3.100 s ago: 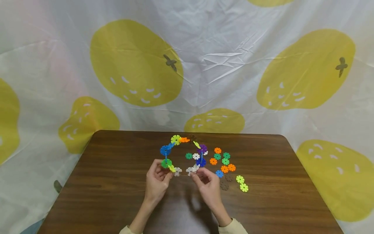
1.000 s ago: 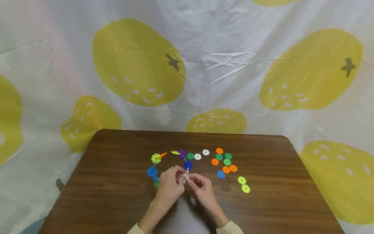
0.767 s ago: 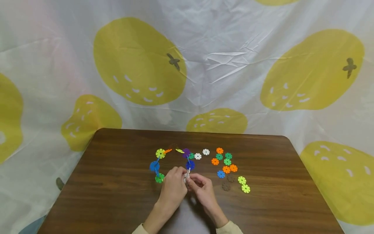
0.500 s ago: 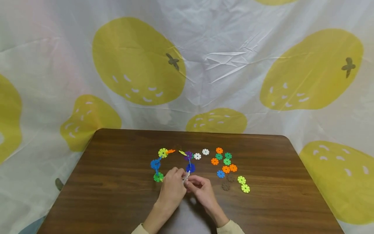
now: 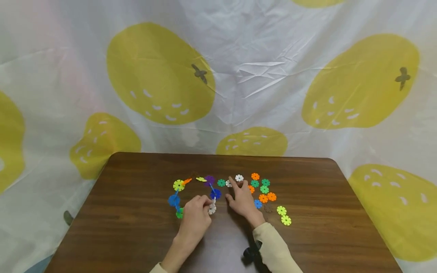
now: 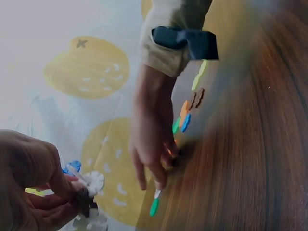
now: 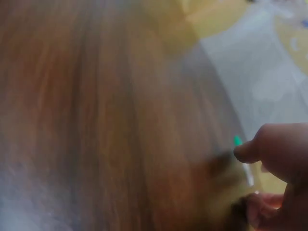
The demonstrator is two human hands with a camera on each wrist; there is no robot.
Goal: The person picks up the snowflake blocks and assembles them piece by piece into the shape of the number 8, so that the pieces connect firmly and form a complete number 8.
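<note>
My left hand pinches a ring of interlocked slotted plastic discs, blue, green, yellow, orange, purple and white. In the left wrist view, a brown disc sits at the left fingertips, between white discs. My right hand reaches over the table with fingers spread, its index fingertip right at a loose white disc. A green disc lies just left of that one. In the right wrist view, the thumb overlaps the green disc, above the white disc's edge.
Another white disc lies beyond the right hand. Several orange, green, blue and brown discs are scattered to its right, with two yellow discs nearest the front. The wooden table ends at a fruit-print cloth.
My right hand has let go of the ring's white discs and moved up and right to the loose white disc. My left hand has shifted slightly left with the ring.
</note>
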